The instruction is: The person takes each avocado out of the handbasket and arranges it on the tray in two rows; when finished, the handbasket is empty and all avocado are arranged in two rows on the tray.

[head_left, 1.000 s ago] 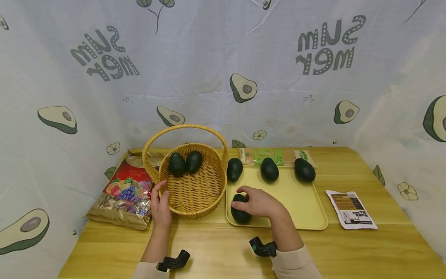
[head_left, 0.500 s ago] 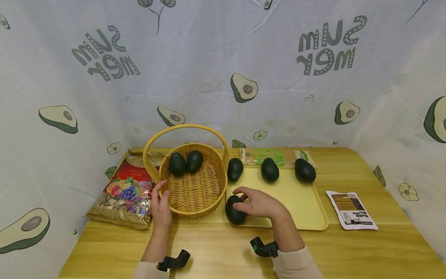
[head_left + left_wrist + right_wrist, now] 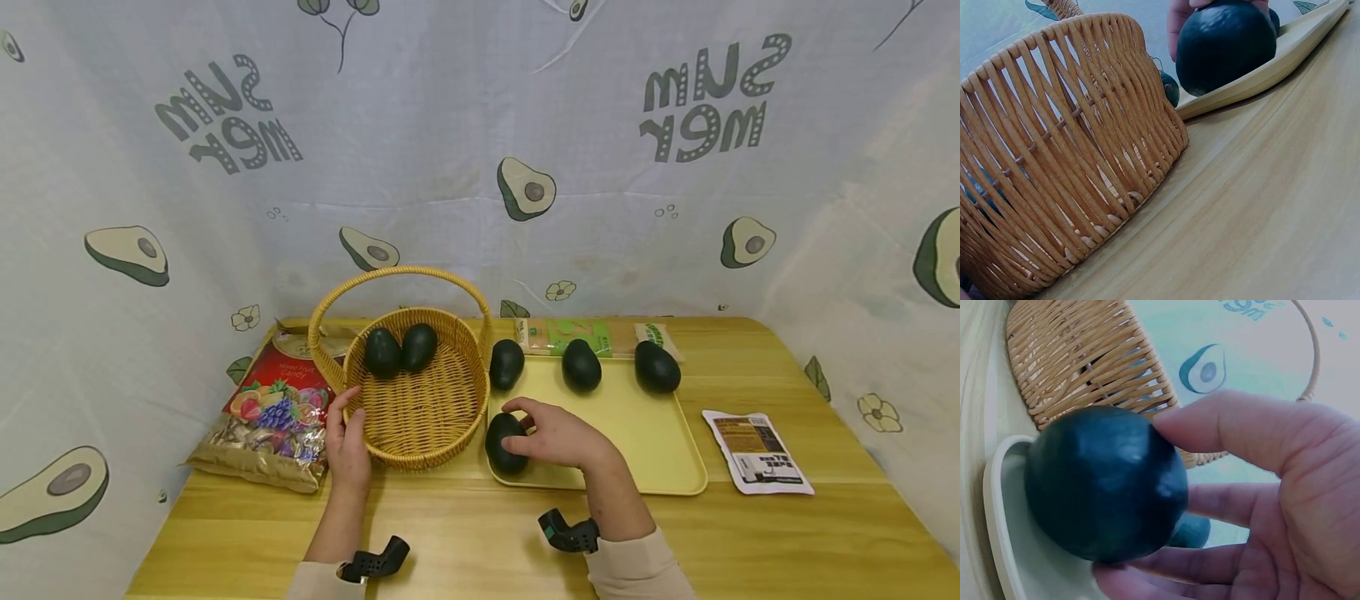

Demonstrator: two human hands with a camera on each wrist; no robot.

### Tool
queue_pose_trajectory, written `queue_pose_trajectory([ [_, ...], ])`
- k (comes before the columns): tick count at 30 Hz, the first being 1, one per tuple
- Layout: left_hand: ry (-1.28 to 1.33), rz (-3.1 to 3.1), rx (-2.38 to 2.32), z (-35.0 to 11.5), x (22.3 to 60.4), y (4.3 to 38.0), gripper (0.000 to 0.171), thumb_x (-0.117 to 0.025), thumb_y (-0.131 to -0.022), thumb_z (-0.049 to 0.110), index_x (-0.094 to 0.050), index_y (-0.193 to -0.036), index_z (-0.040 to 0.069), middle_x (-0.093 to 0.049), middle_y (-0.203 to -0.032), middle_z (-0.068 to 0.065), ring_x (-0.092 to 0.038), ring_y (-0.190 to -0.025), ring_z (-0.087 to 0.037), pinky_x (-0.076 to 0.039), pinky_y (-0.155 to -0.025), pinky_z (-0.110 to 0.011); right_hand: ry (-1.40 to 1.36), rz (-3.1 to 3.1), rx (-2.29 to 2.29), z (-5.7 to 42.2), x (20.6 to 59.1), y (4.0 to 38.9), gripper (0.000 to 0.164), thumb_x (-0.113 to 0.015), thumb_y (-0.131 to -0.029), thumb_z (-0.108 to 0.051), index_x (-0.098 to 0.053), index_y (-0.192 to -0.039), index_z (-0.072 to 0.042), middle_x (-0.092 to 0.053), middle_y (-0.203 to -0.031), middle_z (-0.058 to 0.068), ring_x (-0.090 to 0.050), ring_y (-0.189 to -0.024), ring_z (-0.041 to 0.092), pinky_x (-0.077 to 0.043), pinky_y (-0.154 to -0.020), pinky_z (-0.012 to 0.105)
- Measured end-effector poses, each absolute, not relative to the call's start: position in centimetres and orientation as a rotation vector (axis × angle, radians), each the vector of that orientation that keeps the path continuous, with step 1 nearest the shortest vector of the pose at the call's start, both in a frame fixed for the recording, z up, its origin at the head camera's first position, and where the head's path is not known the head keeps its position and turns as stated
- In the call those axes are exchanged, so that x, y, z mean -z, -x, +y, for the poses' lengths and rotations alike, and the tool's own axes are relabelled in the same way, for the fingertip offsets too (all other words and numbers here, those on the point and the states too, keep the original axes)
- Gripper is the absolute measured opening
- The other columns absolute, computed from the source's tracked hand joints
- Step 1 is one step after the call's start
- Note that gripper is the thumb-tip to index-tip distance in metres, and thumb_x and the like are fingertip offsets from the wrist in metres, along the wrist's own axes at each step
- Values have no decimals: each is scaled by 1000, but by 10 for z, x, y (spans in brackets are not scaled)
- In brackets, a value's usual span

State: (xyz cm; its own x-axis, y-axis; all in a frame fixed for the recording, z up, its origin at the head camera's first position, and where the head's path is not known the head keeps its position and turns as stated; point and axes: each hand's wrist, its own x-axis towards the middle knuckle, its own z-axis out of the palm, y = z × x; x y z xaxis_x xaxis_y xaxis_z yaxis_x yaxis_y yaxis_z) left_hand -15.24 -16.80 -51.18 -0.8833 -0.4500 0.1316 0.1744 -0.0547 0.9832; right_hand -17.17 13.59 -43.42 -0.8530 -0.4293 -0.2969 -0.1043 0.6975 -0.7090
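- My right hand point(image 3: 558, 435) grips a dark green avocado point(image 3: 502, 443) between thumb and fingers, over the near left corner of a yellow tray point(image 3: 637, 437); whether the fruit touches the tray, I cannot tell.
- My left hand point(image 3: 347, 446), well apart from the right, rests against the left side of a wicker basket point(image 3: 420, 460), its fingers loosely extended at the rim.
- Inside the basket, two avocados point(image 3: 382, 354) lie side by side; three more avocados point(image 3: 581, 367) line the tray's far edge.
- "Mixed Fruit Candy," reads the red and gold bag point(image 3: 277, 408) at the basket's left.
- On the cloth point(image 3: 600, 83) behind, "summer" appears twice, mirror-reversed, among printed avocado halves.
- Behind the tray, a long packet point(image 3: 577, 336) bears a green label; its lettering, like the white pouch's point(image 3: 757, 452) at right, is too small to read.
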Motion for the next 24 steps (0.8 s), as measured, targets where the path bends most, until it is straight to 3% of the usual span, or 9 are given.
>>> queue_pose_trajectory([
  [6,-295,-1805,1989,-168,511,152,34,-41,-105,7,-51,-137,-4,-43,-155,-12,-27,-151,-24,-25,-114,-37,366,2476,987,136,434,172,60,-78,-86,-39,-58,-138,-19,-70,-114,10,-66,-96,19,-52,-78,40],
  [17,-283,-1813,1955,-166,510,152,34,-40,-106,7,-52,-137,-3,-45,-153,-13,-36,-140,-8,-30,-106,-21,404,2475,979,141,435,173,64,-81,-83,-36,-58,-140,-18,-63,-125,14,-61,-100,22,-49,-81,39],
  [24,-293,-1812,1955,-166,510,151,35,-40,-106,7,-52,-137,-3,-45,-153,-12,-35,-142,-12,-29,-107,-24,392,2377,996,139,435,172,66,-84,-81,-35,-57,-140,-19,-64,-123,13,-63,-103,23,-51,-81,42],
])
